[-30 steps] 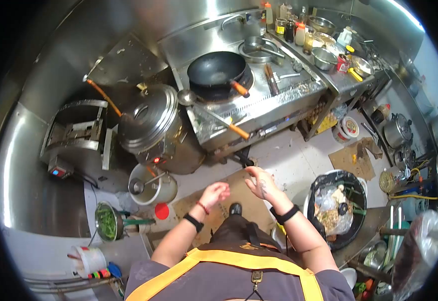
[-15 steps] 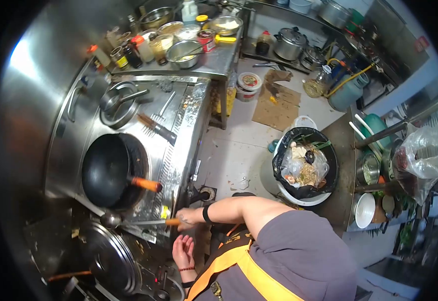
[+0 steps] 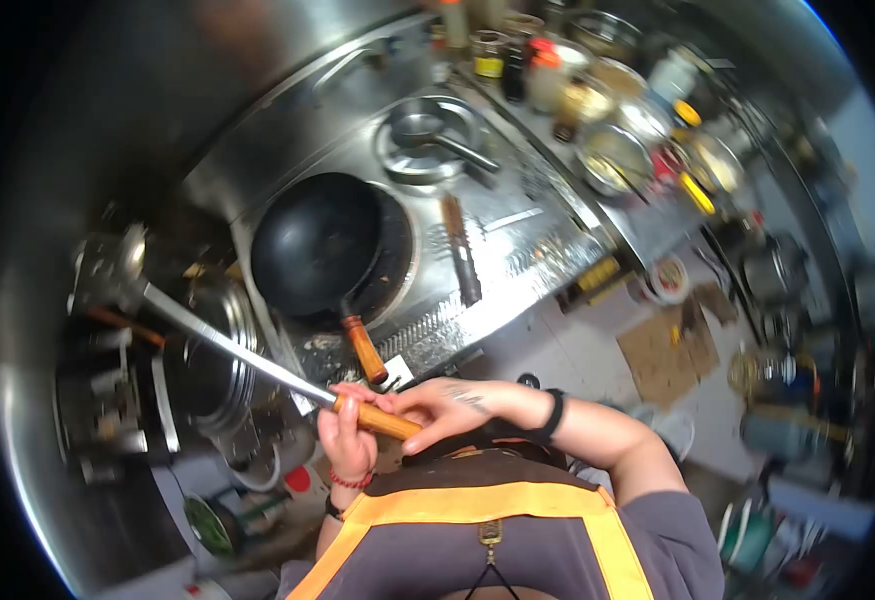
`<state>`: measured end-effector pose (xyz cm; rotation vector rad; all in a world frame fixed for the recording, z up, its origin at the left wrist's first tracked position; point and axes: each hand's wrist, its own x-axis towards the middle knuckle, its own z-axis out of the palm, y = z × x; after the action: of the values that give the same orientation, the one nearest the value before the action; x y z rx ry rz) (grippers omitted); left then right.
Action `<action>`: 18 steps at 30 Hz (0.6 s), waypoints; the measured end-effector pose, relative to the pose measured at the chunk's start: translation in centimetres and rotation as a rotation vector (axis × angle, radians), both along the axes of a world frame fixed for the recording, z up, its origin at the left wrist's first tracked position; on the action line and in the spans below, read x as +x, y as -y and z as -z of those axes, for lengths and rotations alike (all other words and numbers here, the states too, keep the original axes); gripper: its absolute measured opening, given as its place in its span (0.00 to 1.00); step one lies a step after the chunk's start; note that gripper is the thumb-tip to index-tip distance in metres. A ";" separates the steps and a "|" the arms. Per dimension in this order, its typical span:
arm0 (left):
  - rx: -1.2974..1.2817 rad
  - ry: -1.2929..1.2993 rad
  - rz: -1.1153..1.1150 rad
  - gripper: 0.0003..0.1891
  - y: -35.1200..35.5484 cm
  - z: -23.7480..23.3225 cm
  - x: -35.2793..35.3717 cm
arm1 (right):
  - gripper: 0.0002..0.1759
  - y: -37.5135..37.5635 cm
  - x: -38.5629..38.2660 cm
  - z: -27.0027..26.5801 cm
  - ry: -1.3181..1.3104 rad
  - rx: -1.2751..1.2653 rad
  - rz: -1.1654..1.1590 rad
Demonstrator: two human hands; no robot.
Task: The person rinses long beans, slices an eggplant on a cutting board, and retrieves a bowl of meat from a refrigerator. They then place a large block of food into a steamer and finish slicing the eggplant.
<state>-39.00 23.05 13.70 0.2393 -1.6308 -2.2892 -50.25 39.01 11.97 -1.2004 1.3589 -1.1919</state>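
A ladle with a long metal shaft and a wooden handle slants across in front of my body. Its bowl is at the far left. The fingers of my left hand close around the front of the handle, where wood meets metal. My right hand wraps the rear of the same handle, thumb along its end. Just beyond my hands, a black wok with an orange-brown wooden handle rests on the stove. Neither hand touches the wok.
A scrubbing brush lies on the stove right of the wok. Behind it, a steel basin holds a long-handled scoop. Bottles and bowls crowd the counter at upper right. A large lidded pot stands left. Cardboard lies on the floor.
The view has swung toward the stove. My right hand has brought the ladle in front of my body, and my left hand, open before, has closed on its handle.
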 end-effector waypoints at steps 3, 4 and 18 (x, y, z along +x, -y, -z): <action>0.144 0.064 -0.209 0.06 -3.0 -0.6 -2.5 | 0.16 -6.5 -5.1 0.0 0.165 0.078 0.224; 0.179 0.113 -0.238 0.05 -3.0 -0.5 -2.9 | 0.14 -8.1 -7.5 -0.3 0.131 0.115 0.274; 0.256 0.470 -0.129 0.05 -2.6 6.4 -8.4 | 0.13 -26.8 -39.4 -9.2 0.350 -0.388 1.619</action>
<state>-47.40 25.65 7.27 0.9767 -1.4510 -2.4603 -89.67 65.79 21.18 0.2212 1.8021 -2.6560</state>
